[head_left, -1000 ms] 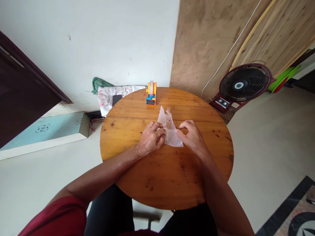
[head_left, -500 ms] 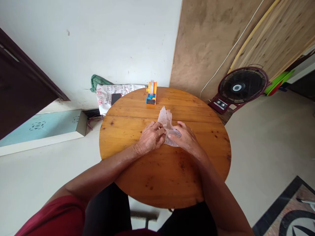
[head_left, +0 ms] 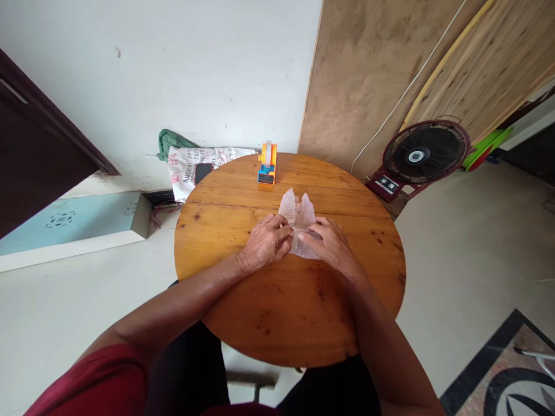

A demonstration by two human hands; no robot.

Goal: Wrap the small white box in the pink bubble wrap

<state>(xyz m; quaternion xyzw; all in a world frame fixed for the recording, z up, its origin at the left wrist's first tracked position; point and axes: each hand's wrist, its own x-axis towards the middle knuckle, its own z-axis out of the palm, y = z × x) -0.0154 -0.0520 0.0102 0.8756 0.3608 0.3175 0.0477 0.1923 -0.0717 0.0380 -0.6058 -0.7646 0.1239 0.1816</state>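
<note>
A crumpled, see-through piece of bubble wrap (head_left: pixel 299 215) lies on the round wooden table (head_left: pixel 277 312), with two pointed flaps standing up at its far side. My left hand (head_left: pixel 269 240) is closed with its fingertips pinching the wrap's left side. On the right side, my right hand (head_left: pixel 332 244) curls its fingers over the wrap, the thumb lying across its near part. Whether anything is wrapped inside cannot be made out. Beyond both hands stands an orange and blue tape dispenser (head_left: pixel 267 164) carrying a roll of clear tape.
A dark phone-like rectangle (head_left: pixel 203 172) and a printed white sack (head_left: pixel 184 167) are past the table's far left edge. A dark red fan (head_left: pixel 422 156) stands on the right, beside a wood panel. A pale blue box-like step (head_left: pixel 73 222) is at the left.
My right hand has shifted slightly, and the right flap of the bubble wrap has spread away from the left one. My left hand holds its place.
</note>
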